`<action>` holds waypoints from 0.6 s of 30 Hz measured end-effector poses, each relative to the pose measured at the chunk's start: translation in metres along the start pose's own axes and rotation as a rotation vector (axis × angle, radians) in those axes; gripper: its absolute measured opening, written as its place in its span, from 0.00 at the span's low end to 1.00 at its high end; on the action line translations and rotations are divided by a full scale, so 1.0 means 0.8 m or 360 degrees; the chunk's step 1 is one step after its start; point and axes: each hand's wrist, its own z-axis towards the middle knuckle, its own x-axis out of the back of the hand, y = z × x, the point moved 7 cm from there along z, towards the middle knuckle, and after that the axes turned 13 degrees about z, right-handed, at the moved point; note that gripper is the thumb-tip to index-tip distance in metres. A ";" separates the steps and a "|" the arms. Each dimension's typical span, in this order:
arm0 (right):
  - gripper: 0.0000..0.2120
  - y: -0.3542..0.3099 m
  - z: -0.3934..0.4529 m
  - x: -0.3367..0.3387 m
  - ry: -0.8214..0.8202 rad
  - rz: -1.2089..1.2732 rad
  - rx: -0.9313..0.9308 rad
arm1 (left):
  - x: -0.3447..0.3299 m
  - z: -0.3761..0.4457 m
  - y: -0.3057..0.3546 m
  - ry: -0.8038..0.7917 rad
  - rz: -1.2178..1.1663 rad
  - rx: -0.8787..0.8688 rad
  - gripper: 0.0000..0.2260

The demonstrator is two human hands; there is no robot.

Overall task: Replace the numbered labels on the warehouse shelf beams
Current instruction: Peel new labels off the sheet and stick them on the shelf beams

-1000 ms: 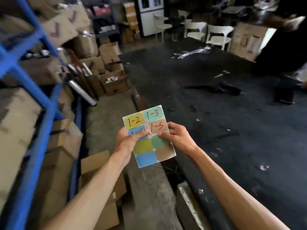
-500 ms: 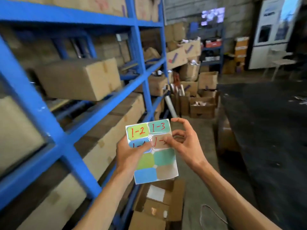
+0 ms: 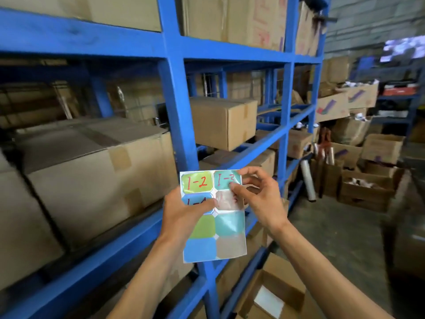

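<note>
A white label sheet [image 3: 213,231] with coloured stickers is held up in front of the blue shelf rack. Red handwritten numbers 1-2 and 1-3 mark its top two stickers; the lower stickers are blank. My left hand [image 3: 184,215] grips the sheet's left edge, thumb lying over the blue sticker. My right hand [image 3: 259,199] pinches at the sheet's upper right, thumb on the 1-3 sticker, above the tan one. A blue shelf beam [image 3: 103,256] runs diagonally behind my left forearm. A blue upright [image 3: 177,107] stands just behind the sheet.
Cardboard boxes [image 3: 92,176] fill the shelves on the left and above. An open carton [image 3: 273,295] lies on the floor below my right arm. More cartons and a film roll [image 3: 308,180] stand at the right, beside a grey concrete floor.
The view has swung left from the open floor to face the shelf rack. Both hands kept the sheet; my right thumb has moved from the tan sticker up to the 1-3 sticker.
</note>
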 end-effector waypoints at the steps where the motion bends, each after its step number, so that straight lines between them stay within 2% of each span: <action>1: 0.11 0.001 0.003 -0.016 -0.0012 -0.0010 0.0015 | 0.015 0.000 -0.003 0.0032 -0.0016 0.0008 0.13; 6: 0.08 0.001 0.019 -0.066 -0.0061 -0.0096 0.0086 | 0.060 0.004 -0.007 0.0120 -0.0106 0.0062 0.12; 12: 0.07 -0.009 0.047 -0.088 -0.0120 -0.0243 0.0239 | 0.069 0.013 0.003 0.0189 -0.0244 0.0166 0.08; 18: 0.07 -0.002 0.099 -0.083 -0.0434 -0.0197 0.0198 | 0.056 0.031 0.003 0.0241 -0.0299 0.0332 0.09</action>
